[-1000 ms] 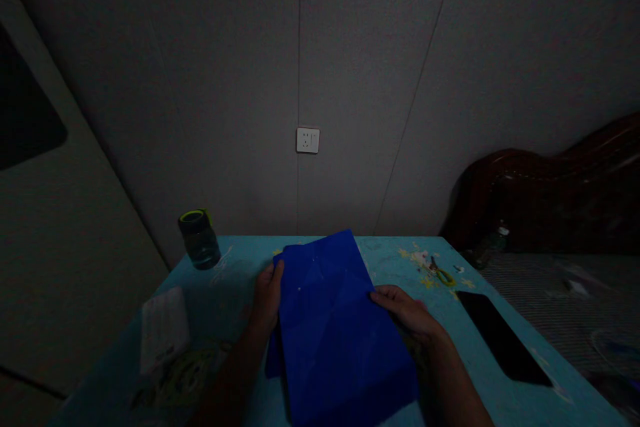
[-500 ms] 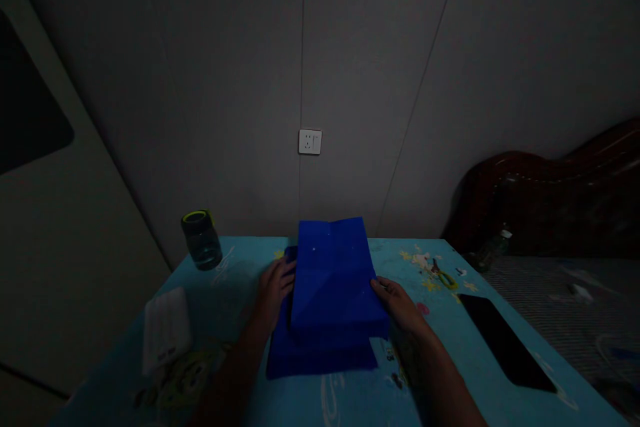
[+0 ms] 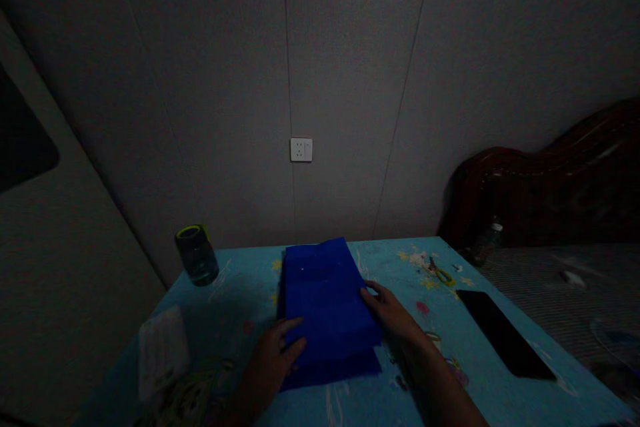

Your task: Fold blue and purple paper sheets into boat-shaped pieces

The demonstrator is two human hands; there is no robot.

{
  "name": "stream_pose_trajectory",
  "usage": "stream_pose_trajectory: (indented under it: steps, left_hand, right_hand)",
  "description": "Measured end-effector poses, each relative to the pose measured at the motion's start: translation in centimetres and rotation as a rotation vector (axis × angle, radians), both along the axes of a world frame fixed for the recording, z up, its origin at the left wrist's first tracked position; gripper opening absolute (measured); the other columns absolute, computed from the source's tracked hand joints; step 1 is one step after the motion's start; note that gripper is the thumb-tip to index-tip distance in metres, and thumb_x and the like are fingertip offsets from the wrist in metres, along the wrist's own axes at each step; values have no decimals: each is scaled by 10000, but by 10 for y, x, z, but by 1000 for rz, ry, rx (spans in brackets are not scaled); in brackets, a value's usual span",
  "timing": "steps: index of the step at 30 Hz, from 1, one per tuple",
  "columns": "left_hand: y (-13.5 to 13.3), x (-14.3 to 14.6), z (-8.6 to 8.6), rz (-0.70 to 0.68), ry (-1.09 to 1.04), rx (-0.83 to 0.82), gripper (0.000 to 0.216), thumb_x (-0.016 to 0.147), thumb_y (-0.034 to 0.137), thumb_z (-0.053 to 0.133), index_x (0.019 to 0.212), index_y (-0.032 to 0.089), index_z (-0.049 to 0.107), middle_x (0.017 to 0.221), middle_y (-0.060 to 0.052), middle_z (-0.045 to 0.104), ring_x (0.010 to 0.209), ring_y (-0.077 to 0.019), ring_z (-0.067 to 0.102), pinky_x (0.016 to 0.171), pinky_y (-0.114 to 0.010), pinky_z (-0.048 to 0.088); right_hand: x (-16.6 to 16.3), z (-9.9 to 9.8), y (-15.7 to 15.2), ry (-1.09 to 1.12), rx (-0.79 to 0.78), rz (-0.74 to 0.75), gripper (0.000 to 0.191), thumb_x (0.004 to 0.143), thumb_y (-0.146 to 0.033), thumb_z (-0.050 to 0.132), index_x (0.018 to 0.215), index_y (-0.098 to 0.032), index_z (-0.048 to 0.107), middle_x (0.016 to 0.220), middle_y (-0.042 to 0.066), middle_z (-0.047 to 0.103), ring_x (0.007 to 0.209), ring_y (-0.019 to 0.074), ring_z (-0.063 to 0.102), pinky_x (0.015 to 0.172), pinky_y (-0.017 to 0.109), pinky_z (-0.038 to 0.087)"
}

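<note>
A folded sheet of blue paper (image 3: 325, 307) lies flat on the light blue table (image 3: 240, 293) in front of me, its layers stepped at the near end. My left hand (image 3: 275, 353) rests at its near left corner, fingers stretched out and touching the edge. My right hand (image 3: 390, 310) lies along its right edge, fingers spread against the paper. Neither hand grips anything.
A dark jar with a yellow-green rim (image 3: 196, 255) stands at the table's back left. A white packet (image 3: 163, 350) lies at the left, a black phone (image 3: 505, 332) at the right, small scissors (image 3: 440, 272) behind it. A dark wooden headboard (image 3: 550, 180) and bed adjoin on the right. A wall socket (image 3: 301, 149) is behind.
The raised blue sheet has been folded down flat onto the table. My left hand slid from the far left edge to the near left corner; my right stayed at the right edge.
</note>
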State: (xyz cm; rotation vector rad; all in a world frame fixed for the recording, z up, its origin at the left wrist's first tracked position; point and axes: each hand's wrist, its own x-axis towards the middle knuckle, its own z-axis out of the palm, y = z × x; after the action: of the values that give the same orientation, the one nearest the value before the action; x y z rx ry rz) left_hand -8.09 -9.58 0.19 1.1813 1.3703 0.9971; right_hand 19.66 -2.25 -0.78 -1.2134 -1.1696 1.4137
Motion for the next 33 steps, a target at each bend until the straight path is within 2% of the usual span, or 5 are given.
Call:
stream_pose_trajectory:
  steps: [6,12,21,27,33]
  left_hand:
    - [-2,-5,-43,156,428,203,458,714,355,568,1075,125,729,1272,-171,639,1149,-303,626,1009,-448,491]
    - [-1,-1,-58,145,686,314,341,739,221,535,993,170,757,1207,-126,685,1125,-282,647,1048,-446,468]
    - [-14,-8,-27,-25,984,240,309,834,255,523,1064,173,713,1194,-133,646,1062,-252,655,966,-358,485]
    - [43,-11,12,20,1209,340,396,945,331,375,1074,133,692,1066,-158,695,997,-268,658,894,-369,483]
    - [77,-2,-8,25,1205,359,395,915,299,387,1138,124,663,1075,-176,733,1049,-282,670,948,-381,475]
  right_hand:
    - [2,18,-44,-103,-46,191,863,765,-509,739,1482,-230,346,850,34,729,744,213,693,642,310,524]
    - [3,1,-60,-492,148,78,561,754,-369,681,1274,-166,624,1065,111,726,947,285,672,787,369,515]
    - [-4,6,-65,-1136,210,121,418,774,-262,664,1188,-222,700,1062,142,753,996,330,689,834,382,468]
    - [-13,25,-12,-1112,344,46,299,901,-357,556,1107,-212,717,1042,110,758,968,253,694,797,296,453]
    - [-28,10,13,-1124,307,-75,320,930,-375,532,1114,-167,690,1042,147,737,982,263,681,809,302,448]
